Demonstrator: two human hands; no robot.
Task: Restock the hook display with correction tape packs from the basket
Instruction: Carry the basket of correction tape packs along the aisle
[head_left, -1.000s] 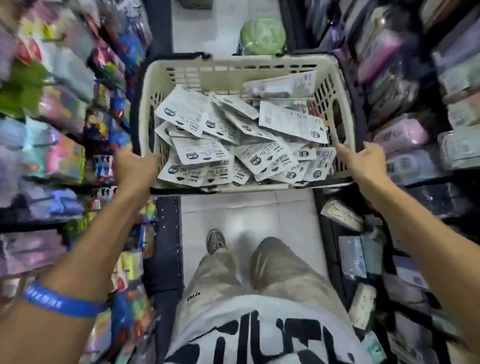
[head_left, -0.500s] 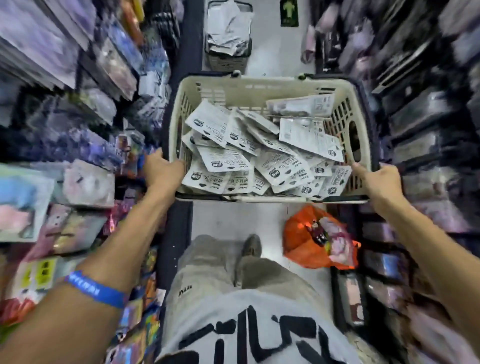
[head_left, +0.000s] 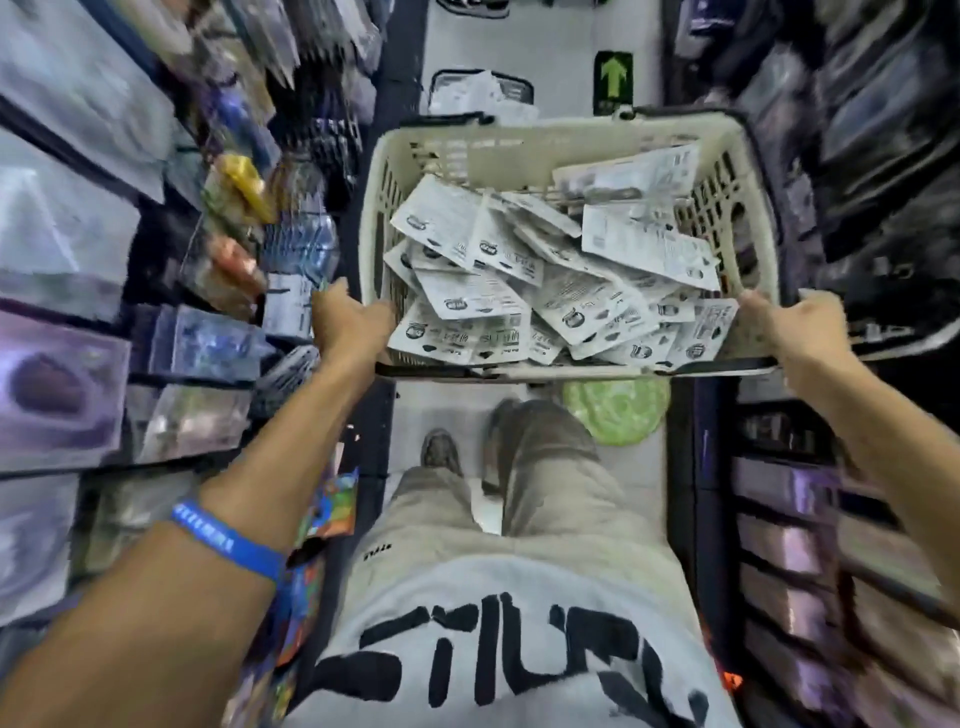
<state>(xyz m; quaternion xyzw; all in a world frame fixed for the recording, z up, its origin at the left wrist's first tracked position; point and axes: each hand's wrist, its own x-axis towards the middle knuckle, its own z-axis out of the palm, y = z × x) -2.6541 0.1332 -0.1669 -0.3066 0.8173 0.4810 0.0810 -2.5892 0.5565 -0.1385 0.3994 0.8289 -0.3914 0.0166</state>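
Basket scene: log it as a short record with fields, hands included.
place: narrow shop aisle, stocked shelves on both sides
basket: cream plastic, carried at waist height
contents: correction tape packs, loose pile, printed backs up
left hand: grips the basket's left rim
right hand: grips the right rim
floor ahead: second basket, green arrow marker
packs hung: none visible

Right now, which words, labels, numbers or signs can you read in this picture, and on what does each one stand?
Green upward arrow, no words: on the dark floor sign beyond the basket.
Large black letters on the grey shirt: cut off and stylised, not surely readable.
Print on the correction tape packs: too small and blurred.
White print on the blue wristband: blurred.
Small black mark on the trousers: unreadable.
Shelf goods: blurred.
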